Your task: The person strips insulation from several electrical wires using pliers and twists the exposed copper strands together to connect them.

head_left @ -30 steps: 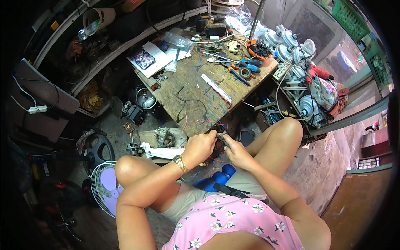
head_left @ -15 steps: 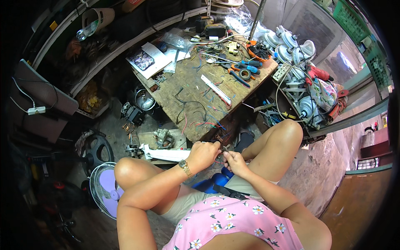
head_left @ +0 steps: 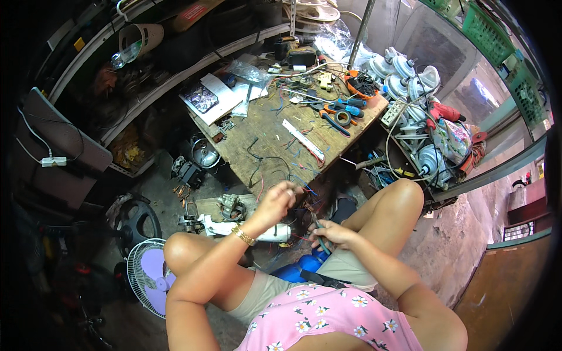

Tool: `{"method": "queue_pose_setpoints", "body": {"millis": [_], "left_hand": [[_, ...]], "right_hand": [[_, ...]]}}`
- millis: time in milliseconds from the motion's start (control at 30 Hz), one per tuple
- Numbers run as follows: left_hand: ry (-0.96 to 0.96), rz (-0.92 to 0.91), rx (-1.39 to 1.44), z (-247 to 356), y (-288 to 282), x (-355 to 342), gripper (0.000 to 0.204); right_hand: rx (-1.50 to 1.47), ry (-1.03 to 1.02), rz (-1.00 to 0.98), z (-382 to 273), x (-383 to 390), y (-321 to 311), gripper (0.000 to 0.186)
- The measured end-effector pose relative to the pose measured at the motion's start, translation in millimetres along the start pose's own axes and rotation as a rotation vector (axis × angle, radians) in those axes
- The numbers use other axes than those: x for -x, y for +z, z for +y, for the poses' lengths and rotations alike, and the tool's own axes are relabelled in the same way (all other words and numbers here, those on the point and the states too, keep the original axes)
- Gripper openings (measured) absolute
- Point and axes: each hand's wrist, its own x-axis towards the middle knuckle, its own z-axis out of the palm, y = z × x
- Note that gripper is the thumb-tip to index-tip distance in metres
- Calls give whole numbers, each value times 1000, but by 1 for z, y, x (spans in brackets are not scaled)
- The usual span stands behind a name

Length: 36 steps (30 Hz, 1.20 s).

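Observation:
My left hand [head_left: 276, 203] is raised by the near corner of the wooden table [head_left: 234, 140], with its fingers pinched together; whatever may be between them is too small to make out. Pliers with dark jaws and a teal handle [head_left: 322, 243] are in my right hand [head_left: 333, 234], above my lap, jaws pointing toward the table. Under my left wrist lies a long white plastic part [head_left: 275, 233]. Loose red, blue and black wires [head_left: 287, 173] spread over the tabletop close to my left hand. A blue object [head_left: 293, 271] rests between my legs.
A white strip [head_left: 303, 140], a tape roll [head_left: 342, 118] and blue-handled tools [head_left: 350, 106] lie on the table. White fan parts [head_left: 404, 67] and a red drill [head_left: 448, 111] are piled at right. A purple-bladed fan [head_left: 153, 281] stands left beside my knee.
My left hand has moved away from my right hand, up and left toward the table corner. My right hand has shifted slightly down, and the pliers in it now show clearly.

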Motion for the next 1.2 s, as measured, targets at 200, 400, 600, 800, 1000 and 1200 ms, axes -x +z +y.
{"method": "queue_pose_setpoints", "body": {"millis": [200,400,600,800,1000,1200], "left_hand": [[219,-98,372,28,-16,13,17],[275,-102,349,35,-11,19,19],[187,-78,290,44,-5,13,20],[97,-106,243,42,-6,16,25],[86,-126,319,41,-11,23,22],[615,332,-615,60,-10,25,16]], "right_hand": [[1383,-46,41,-62,13,-19,31],[1336,-439,600,-168,19,-59,25],[1153,-1192,526,-221,25,-24,42],[796,-1410,280,-223,47,46,12],[6,-1082,232,-205,54,52,12],[-523,-886,3,-205,46,60,18]]}}
